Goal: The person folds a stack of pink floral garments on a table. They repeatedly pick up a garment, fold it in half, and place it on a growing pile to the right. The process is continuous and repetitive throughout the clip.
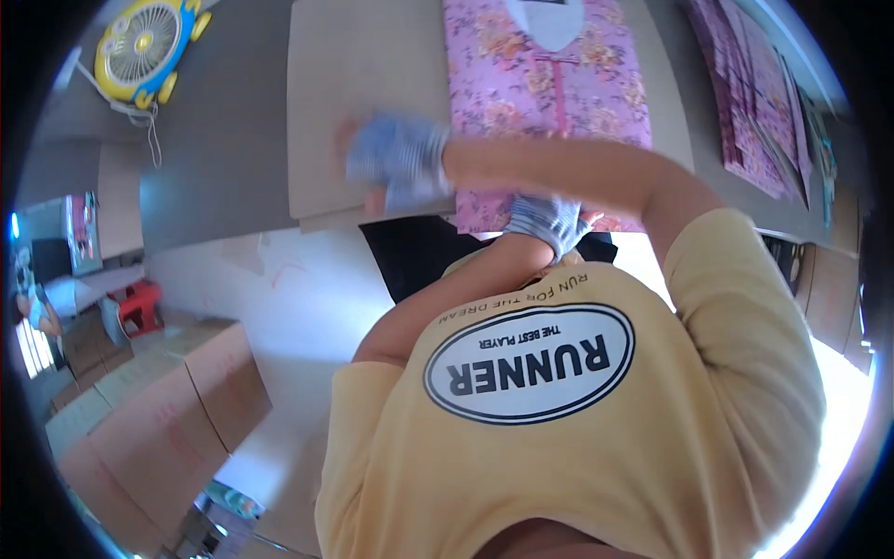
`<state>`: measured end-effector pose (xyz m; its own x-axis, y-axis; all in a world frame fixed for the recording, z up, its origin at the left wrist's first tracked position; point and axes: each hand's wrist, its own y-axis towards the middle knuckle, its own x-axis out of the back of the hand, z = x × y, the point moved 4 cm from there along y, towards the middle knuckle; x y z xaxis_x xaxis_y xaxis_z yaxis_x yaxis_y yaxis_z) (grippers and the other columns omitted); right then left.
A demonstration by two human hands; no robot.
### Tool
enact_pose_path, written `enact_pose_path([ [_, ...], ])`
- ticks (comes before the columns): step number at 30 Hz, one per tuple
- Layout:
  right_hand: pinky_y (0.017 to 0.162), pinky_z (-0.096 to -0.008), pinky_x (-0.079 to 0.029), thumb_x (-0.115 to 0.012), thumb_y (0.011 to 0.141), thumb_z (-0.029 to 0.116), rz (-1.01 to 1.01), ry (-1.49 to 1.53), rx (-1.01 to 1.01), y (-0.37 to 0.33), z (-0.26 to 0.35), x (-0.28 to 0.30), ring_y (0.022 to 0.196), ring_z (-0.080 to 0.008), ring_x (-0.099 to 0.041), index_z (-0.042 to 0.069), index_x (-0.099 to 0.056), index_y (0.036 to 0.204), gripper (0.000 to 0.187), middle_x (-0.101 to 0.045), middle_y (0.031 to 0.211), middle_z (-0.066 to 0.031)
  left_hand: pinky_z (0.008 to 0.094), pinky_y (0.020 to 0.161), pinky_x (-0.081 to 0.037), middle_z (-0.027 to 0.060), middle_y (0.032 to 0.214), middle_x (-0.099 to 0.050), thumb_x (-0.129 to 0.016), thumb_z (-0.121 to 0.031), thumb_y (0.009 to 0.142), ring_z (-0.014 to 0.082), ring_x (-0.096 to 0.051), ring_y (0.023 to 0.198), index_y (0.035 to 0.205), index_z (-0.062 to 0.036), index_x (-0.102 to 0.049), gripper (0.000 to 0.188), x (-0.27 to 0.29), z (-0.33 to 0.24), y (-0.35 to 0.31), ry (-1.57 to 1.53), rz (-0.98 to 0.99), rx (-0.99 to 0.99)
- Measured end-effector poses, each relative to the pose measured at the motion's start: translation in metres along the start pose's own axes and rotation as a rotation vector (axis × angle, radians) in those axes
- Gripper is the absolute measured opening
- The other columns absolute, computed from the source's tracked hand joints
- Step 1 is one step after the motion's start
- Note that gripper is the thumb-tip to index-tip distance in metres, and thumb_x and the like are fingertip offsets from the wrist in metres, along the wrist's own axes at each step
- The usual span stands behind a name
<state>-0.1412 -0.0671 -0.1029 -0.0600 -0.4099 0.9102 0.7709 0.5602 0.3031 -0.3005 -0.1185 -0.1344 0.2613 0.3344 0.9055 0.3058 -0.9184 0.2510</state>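
Observation:
A pink floral garment [494, 98], folded into a flat rectangle, lies on cardboard at the table's near side. A white rounded piece [549, 23] shows at its neck, with a darker pink strip running down the front. My left hand [548, 222], in a striped fingerless glove, rests on the garment's near edge. Its thumb is out to the side, and my right forearm covers most of its fingers. That forearm crosses to the left over the garment. My right hand [396, 160], in a matching glove, is over the bare cardboard, its fingers smeared by motion.
A flat cardboard sheet [368, 65] lies on the grey table [219, 121]. A yellow and blue fan [142, 42] stands at the far left. Stacked pink floral garments [745, 93] lie at the right. Cardboard boxes [158, 438] and a red stool [138, 309] are on the left floor, near another person [58, 303].

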Motion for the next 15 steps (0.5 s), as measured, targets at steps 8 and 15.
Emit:
enact_pose_path([
  [8, 0.087, -0.0354, -0.047, -0.052, 0.093, 0.048, 0.046, 1.267, -0.448, -0.117, 0.113, 0.102, 0.1, -0.0254, -0.061, 0.001, -0.061, 0.116, 0.053, -0.065, 0.105, -0.017, 0.062, 0.101, -0.031, 0.0305, 0.14, -0.036, -0.058, -0.05, 0.082, 0.0495, -0.037, 0.125, 0.133, -0.0109, -0.048, 0.065, 0.022, 0.004, 0.001, 0.13, -0.15, -0.125],
  [15, 0.063, -0.0283, -0.048, -0.053, 0.086, 0.062, -0.457, 1.694, -1.221, -0.303, 0.126, 0.033, 0.069, -0.0151, -0.059, -0.004, -0.063, 0.106, 0.07, -0.063, 0.078, -0.0083, 0.0505, 0.089, -0.042, 0.0181, 0.124, -0.051, -0.057, -0.043, 0.084, 0.0382, -0.049, 0.105, 0.126, -0.0197, -0.058, 0.048, 0.045, 0.006, 0.023, 0.229, 0.066, -0.191],
])
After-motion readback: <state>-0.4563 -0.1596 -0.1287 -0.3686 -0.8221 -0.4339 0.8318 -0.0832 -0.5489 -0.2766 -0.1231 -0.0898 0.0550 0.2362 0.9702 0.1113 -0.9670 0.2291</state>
